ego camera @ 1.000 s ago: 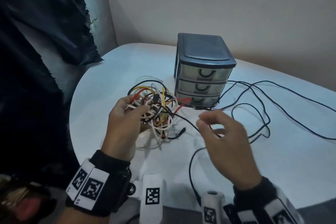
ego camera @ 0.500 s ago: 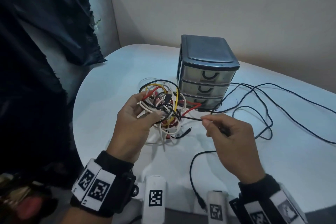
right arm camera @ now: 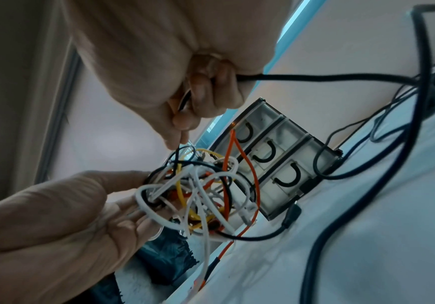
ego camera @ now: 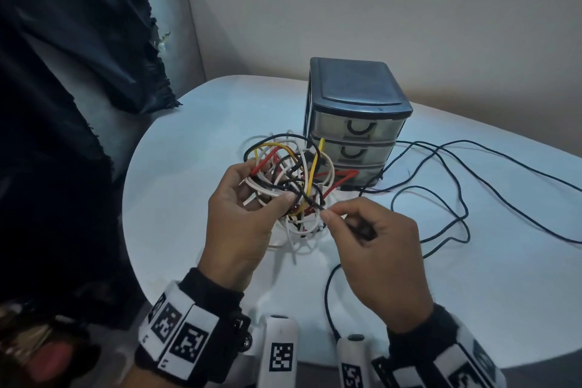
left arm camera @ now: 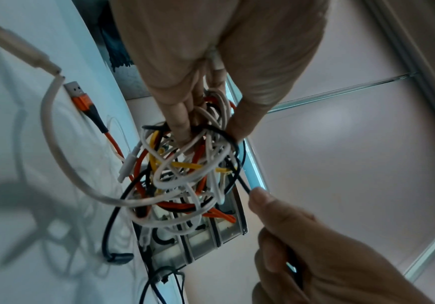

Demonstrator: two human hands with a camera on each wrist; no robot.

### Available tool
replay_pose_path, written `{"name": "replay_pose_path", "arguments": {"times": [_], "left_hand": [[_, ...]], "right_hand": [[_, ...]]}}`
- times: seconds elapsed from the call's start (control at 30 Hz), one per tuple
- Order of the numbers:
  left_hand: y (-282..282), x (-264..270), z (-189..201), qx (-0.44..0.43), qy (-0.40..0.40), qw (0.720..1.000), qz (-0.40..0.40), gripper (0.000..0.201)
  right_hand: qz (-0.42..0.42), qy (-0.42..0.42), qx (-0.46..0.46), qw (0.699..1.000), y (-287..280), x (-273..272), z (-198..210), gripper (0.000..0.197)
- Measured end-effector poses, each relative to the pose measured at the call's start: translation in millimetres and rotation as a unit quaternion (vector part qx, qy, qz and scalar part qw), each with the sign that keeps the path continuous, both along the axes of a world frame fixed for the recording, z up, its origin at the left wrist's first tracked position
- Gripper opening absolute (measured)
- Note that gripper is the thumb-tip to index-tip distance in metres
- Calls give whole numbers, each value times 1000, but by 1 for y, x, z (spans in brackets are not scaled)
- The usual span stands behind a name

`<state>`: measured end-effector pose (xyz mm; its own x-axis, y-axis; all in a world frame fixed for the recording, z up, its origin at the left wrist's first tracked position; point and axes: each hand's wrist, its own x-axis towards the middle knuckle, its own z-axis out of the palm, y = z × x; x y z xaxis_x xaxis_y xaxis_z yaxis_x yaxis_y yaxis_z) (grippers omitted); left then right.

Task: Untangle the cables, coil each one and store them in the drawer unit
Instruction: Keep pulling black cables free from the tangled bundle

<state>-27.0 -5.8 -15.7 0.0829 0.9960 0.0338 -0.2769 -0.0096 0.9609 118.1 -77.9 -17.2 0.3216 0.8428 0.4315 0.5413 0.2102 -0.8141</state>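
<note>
1. While the right hand [ego camera: 378,249] hovers above the near edge of the white table [ego camera: 472,309], its thumb and forefinger pinch a black cable [ego camera: 315,203] where it leaves the tangle, and the other fingers are curled round more of the same cable in the palm.
2. Beside it, the left hand [ego camera: 242,224] grasps the tangle of cables [ego camera: 293,179] from the left, thumb and fingers closed round white, black, yellow, red and orange strands; the bundle is lifted off the table, with a few white loops hanging down to the surface below.
3. From the left wrist view, an orange-collared USB plug [left arm camera: 77,94] and a white plug [left arm camera: 11,45] lie on the tabletop under the bundle.
4. Past the right hand, the black cable's free length [ego camera: 456,208] trails in wide loops across the right half of the table and runs off towards its right edge; another stretch curves back to the near edge between the two wrists.
5. Just behind the tangle, towards the far edge, the drawer unit [ego camera: 356,123] stands upright with a dark top and three translucent drawers, all pushed in.
6. An orange loop [right arm camera: 245,164] from the bundle reaches up across the drawer fronts.
7. At the far left, beyond the table's edge, dark cloth [ego camera: 63,72] drapes over a grey panel [ego camera: 176,25].
</note>
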Motion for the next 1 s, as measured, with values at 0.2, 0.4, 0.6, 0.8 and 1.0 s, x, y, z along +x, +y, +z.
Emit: {"name": "replay_pose_path", "arguments": {"times": [0.2,0.4,0.6,0.8,1.0], "left_hand": [[-1,5,-3,8,7,1000,-3,45],[7,-1,-4,20,17,998,50,46],[5,4,-4,24,25,997,76,40],[-2,13,-2,26,22,997,63,27],[-5,17,-2,9,21,998,54,22]], "right_hand": [[9,-35,-41,998,0,7,2,10],[37,-79,-54,995,-7,22,11,17],[50,-95,-81,991,-15,33,18,19],[22,-149,-51,987,-11,13,10,28],[0,-136,-20,991,-4,5,-1,20]]}}
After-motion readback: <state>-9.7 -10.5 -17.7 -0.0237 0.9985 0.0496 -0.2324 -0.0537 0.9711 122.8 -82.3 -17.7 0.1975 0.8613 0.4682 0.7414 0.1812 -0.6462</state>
